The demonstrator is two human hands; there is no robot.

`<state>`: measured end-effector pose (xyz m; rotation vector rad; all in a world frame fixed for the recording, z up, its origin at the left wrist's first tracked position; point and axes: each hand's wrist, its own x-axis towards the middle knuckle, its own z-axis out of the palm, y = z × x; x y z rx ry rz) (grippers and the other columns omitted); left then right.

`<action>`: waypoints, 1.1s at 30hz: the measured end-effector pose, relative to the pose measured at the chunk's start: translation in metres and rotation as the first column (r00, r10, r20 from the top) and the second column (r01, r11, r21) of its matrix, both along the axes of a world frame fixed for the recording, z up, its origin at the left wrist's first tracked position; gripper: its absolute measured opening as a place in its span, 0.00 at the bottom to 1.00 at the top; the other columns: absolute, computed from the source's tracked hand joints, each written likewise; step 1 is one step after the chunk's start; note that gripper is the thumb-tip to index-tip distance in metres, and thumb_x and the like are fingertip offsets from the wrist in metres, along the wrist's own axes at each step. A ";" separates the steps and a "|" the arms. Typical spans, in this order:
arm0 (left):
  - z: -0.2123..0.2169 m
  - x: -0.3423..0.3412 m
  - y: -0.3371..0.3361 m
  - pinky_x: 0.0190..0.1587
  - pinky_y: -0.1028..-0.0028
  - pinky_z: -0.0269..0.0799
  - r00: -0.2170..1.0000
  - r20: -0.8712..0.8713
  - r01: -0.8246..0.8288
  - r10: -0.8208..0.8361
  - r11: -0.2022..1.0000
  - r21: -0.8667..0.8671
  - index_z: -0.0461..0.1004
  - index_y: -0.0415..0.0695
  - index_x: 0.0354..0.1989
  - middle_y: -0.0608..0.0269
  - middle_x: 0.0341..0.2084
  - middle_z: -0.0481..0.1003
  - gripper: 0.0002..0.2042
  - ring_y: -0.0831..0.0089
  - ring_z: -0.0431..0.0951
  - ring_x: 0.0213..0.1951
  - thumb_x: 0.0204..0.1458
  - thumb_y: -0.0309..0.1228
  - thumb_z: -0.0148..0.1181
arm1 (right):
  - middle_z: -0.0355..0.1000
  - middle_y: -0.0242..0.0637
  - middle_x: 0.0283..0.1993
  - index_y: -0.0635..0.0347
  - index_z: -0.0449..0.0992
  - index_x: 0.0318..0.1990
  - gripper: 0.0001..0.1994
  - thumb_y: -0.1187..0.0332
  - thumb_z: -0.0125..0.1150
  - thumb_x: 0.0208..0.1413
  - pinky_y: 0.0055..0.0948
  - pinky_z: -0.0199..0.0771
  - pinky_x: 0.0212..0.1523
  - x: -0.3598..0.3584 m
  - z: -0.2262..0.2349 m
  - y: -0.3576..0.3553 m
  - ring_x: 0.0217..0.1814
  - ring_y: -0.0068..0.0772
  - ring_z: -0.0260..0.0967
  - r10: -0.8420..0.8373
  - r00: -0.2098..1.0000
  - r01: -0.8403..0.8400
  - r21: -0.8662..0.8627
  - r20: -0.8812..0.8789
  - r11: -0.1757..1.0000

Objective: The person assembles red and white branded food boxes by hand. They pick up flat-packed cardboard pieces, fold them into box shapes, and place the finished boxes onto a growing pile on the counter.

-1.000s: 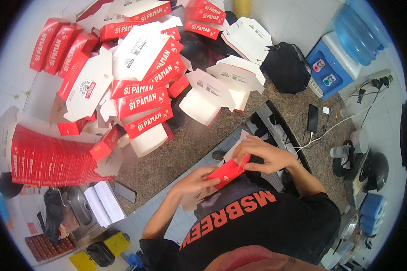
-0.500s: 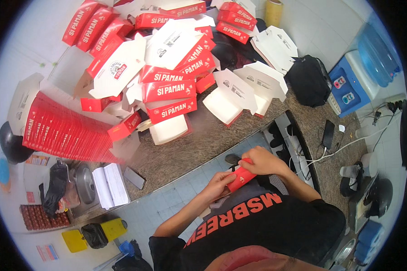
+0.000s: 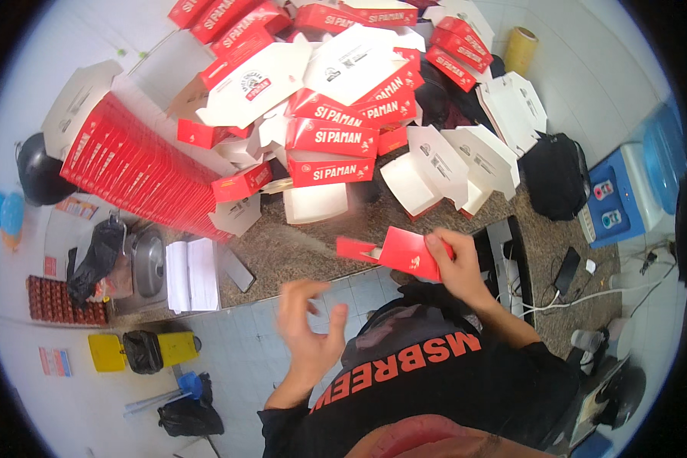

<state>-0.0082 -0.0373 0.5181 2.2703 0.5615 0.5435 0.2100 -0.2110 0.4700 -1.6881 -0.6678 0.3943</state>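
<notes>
In my right hand (image 3: 459, 267) is a red cardboard food box (image 3: 408, 253), gripped at its right end, with a red flap sticking out on its left. The box is held in front of the counter's edge. My left hand (image 3: 307, 336) is apart from it, lower and to the left, slightly blurred, with fingers spread and nothing in them. Beyond, an open box with a white inside (image 3: 315, 204) stands on the counter, below a pile of red boxes (image 3: 332, 137). Two more open boxes (image 3: 414, 187) stand to its right.
A long stack of nested red cartons (image 3: 141, 172) leans on the left. The stone counter (image 3: 275, 243) bears an open notebook (image 3: 192, 275) and a phone (image 3: 239, 271). On the right are a black bag (image 3: 548, 177), a blue water dispenser (image 3: 626, 191) and a white cable (image 3: 565, 301).
My left hand has let go of the red box and moved left. My right hand has lifted the box toward the counter, and it looks more unfolded. The view has shifted.
</notes>
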 end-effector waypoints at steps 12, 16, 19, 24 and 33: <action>-0.048 -0.012 -0.010 0.43 0.71 0.75 0.917 0.304 -0.112 0.259 0.897 -0.428 0.65 0.33 0.65 0.54 0.43 0.79 0.24 0.71 0.79 0.43 0.64 0.31 0.59 | 0.72 0.53 0.53 0.66 0.76 0.53 0.14 0.65 0.50 0.70 0.43 0.69 0.58 -0.047 -0.001 0.080 0.56 0.54 0.70 0.795 0.566 -0.824 0.118 0.217 0.554; -0.059 -0.043 -0.010 0.45 0.71 0.77 0.934 0.062 -0.301 0.352 0.867 -0.397 0.65 0.33 0.65 0.51 0.42 0.81 0.24 0.71 0.81 0.44 0.62 0.27 0.60 | 0.70 0.49 0.60 0.64 0.76 0.54 0.17 0.60 0.51 0.71 0.41 0.67 0.63 -0.070 -0.020 0.095 0.60 0.49 0.69 0.880 0.451 -0.892 0.046 0.153 0.449; -0.078 -0.061 -0.031 0.50 0.65 0.78 0.893 -0.024 -0.432 0.449 0.842 -0.323 0.61 0.32 0.68 0.44 0.54 0.77 0.29 0.61 0.83 0.49 0.58 0.21 0.62 | 0.72 0.41 0.58 0.61 0.76 0.55 0.18 0.56 0.57 0.69 0.40 0.69 0.60 -0.077 -0.043 0.110 0.60 0.40 0.70 0.902 0.338 -0.837 0.353 -0.267 0.418; -0.110 -0.071 -0.035 0.53 0.56 0.78 0.914 0.075 -0.402 0.399 0.861 0.313 0.61 0.30 0.68 0.35 0.59 0.73 0.34 0.40 0.78 0.55 0.50 0.19 0.66 | 0.74 0.33 0.54 0.54 0.74 0.56 0.20 0.58 0.70 0.60 0.31 0.73 0.53 -0.078 -0.054 0.113 0.57 0.30 0.71 0.702 0.326 -0.600 0.435 -0.633 0.671; -0.120 -0.083 -0.043 0.50 0.56 0.78 0.805 0.064 -0.592 0.590 0.805 0.029 0.56 0.26 0.70 0.29 0.55 0.73 0.33 0.39 0.80 0.51 0.58 0.23 0.61 | 0.77 0.40 0.49 0.62 0.77 0.53 0.25 0.61 0.79 0.51 0.38 0.78 0.49 -0.101 -0.096 0.122 0.50 0.36 0.76 0.638 0.658 -0.690 -0.019 0.399 0.723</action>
